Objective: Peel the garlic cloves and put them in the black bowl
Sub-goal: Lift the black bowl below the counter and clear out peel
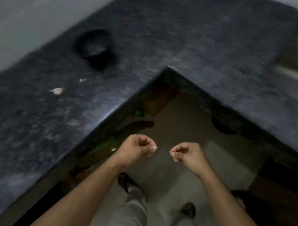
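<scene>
We see both hands held out over the floor, in front of the inner corner of a dark speckled L-shaped bench (169, 33). The whole view is blurred.

The left hand (138, 146) has its fingers curled in, thumb and forefinger pressed together at the tip. We cannot tell whether anything sits between them. The right hand (186, 152) is also curled, and its thumb and forefinger pinch a tiny pale sliver (169, 151) that pokes out toward the left hand; it is too small for us to say whether it is garlic skin. The two hands are near each other but apart.

On the bench to our left, a garlic clove (57, 90) lies on the bare surface, and a smaller pale scrap (82, 80) lies just beyond it, toward the black bowl (94, 44). The bowl stands upright farther back, near the grey wall (27, 12), well apart from both hands. Something pale shows inside it, but the blur keeps us from naming it.

Below the hands we see light trousers (136, 211) and two feet in dark sandals (125, 182) on the floor (180, 115).
</scene>
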